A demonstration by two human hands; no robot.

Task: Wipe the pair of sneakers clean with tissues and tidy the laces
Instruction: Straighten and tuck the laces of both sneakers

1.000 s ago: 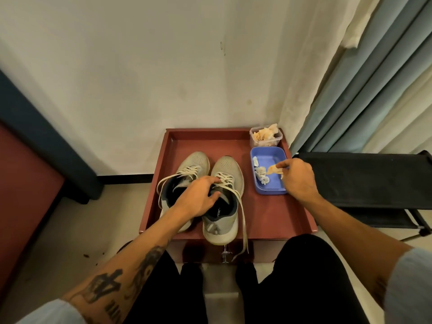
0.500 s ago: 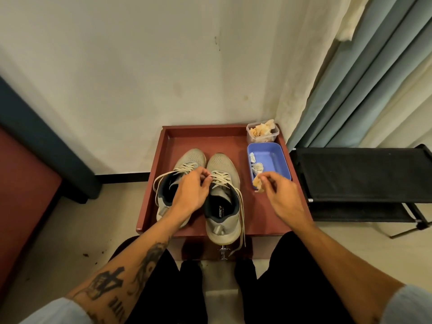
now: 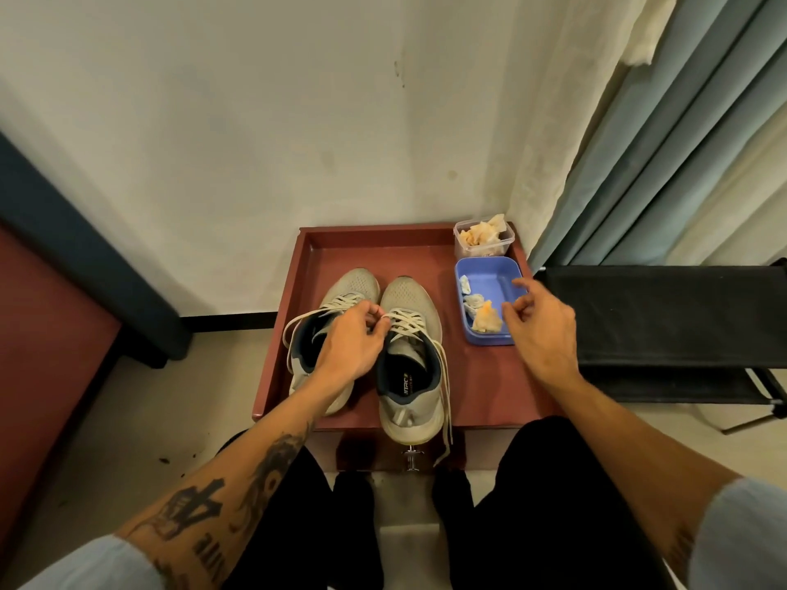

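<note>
Our left hand (image 3: pixel 353 338) pinches a lace (image 3: pixel 385 318) in its fingers (image 3: pixel 374 310), over the sneakers (image 3: pixel 411 298) on the red worktop (image 3: pixel 383 253). Our right hand (image 3: pixel 538 330) hangs spread and empty, just beside soiled tissues (image 3: pixel 485 320) in the blue tub (image 3: pixel 494 274). Wiping seems done; the laces (image 3: pixel 445 376) are not yet tidy.

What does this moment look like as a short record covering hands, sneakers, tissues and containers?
left hand: pinches a lace at the top of the lacing; whose lace is unclear
right hand: open, holds nothing, at the blue tub's near right corner
left sneaker, right sneaker: side by side on the red tray, toes toward the wall, laces loose
blue tub: crumpled tissues, including one stained tissue, orange
clear tub: more crumpled tissues, behind the blue tub
</note>
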